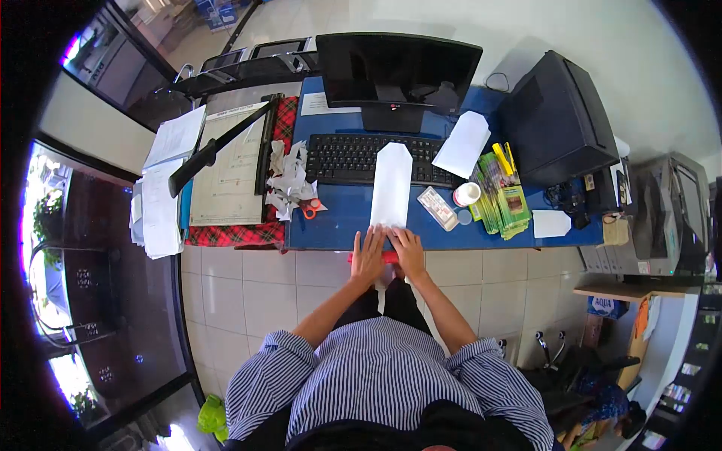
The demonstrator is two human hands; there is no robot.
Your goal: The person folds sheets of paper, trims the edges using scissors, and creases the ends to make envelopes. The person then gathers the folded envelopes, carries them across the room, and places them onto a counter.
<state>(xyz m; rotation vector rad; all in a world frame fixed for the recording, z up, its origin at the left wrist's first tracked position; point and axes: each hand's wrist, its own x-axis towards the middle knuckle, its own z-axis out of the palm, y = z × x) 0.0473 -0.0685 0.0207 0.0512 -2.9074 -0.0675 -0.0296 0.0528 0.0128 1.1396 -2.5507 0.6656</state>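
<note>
A long white paper piece with clipped far corners [392,180], like an unfolded envelope, lies across the desk's front part, its far end over the keyboard's edge. My left hand [368,255] rests on its near end with fingers stretched out. Beside it my right hand [408,252] touches the same end, fingers extended and pointing away from me. The two hands are nearly together at the desk's front edge. Part of a red object [389,257] shows between and below them; its kind is hidden. Whether the thumbs press the paper from beneath cannot be seen.
Right of the paper are a box-shaped packet [437,208], a white tub [466,195], green printed packets [500,199] and more cut white paper [462,144]. Leftward lie orange-handled scissors [309,209], paper scraps [287,177] and a paper cutter [229,161]. Behind stand a keyboard [342,156] and monitor [398,71].
</note>
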